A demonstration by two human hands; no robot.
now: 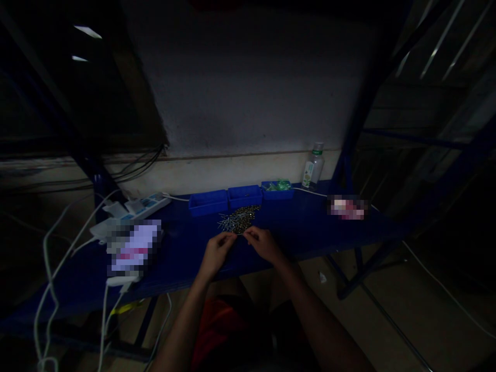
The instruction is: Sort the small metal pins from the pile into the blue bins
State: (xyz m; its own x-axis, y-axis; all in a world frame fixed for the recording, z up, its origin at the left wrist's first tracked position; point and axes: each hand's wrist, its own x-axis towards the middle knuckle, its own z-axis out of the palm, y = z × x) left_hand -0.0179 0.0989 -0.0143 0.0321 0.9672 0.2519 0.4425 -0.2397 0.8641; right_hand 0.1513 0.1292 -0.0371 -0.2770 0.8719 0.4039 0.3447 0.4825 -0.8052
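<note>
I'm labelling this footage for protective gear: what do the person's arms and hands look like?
The left hand and right hand are bare, without gloves. No sleeve, watch or bracelet shows on the left forearm or right forearm in this dim picture.

Left hand (217,251) and right hand (264,243) pinch a slim piece (239,234) beside piled metal pieces (241,219) on a blue table (310,222), near three blue trays (245,198).

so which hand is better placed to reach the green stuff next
Probably the right hand: the green material lies toward its side, farther from the left hand, though both seem occupied.
</note>
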